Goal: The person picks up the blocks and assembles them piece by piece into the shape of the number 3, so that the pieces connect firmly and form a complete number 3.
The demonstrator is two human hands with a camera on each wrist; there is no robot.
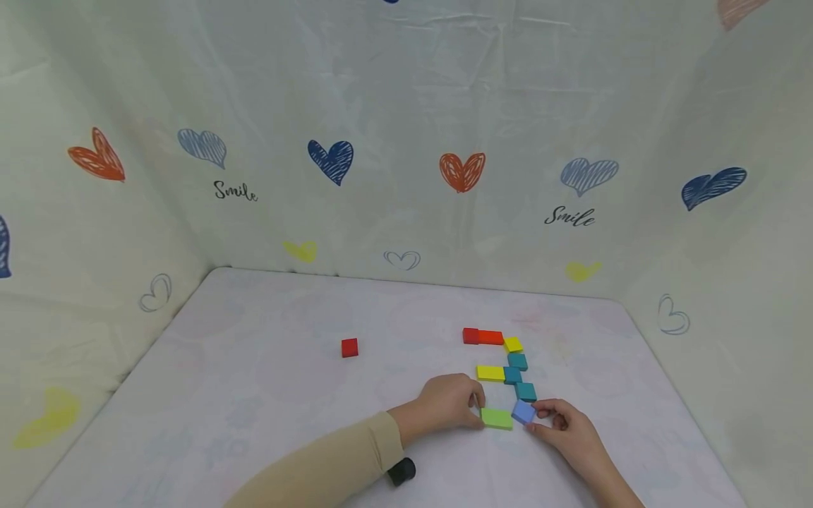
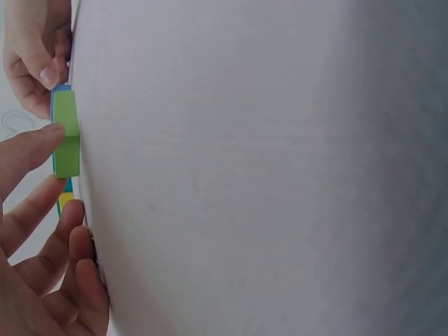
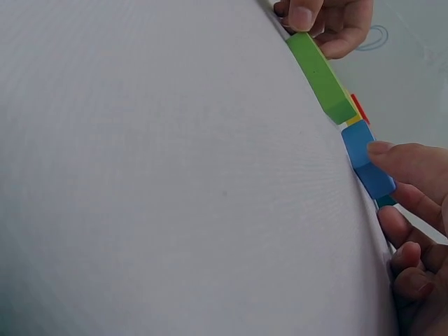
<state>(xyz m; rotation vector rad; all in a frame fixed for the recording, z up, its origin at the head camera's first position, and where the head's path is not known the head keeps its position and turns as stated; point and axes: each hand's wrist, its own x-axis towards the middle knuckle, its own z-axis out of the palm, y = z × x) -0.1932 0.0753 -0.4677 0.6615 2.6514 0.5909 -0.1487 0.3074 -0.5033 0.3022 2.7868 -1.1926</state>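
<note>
My left hand (image 1: pixel 449 403) pinches the left end of a light green rectangular block (image 1: pixel 497 419) lying on the table. Just to its right, a blue square block (image 1: pixel 524 412) sits at a tilt, pinched between thumb and index finger of my right hand (image 1: pixel 574 432). A narrow gap separates these two blocks in the right wrist view. Behind the blue block runs a line of teal blocks (image 1: pixel 525 392) up to a small yellow block (image 1: pixel 513 345). A yellow rectangular block (image 1: pixel 490 373) branches left from its middle, and a red rectangular block (image 1: pixel 491 337) with a red cube (image 1: pixel 471 336) from its far end.
Apart from the others, a single red cube (image 1: pixel 350 348) lies left of centre on the white-covered table (image 1: pixel 267 353). A black cylindrical object (image 1: pixel 402 471) shows beside my left sleeve (image 1: pixel 330 458). A curtain with printed hearts (image 1: pixel 406 99) surrounds the table's back and sides.
</note>
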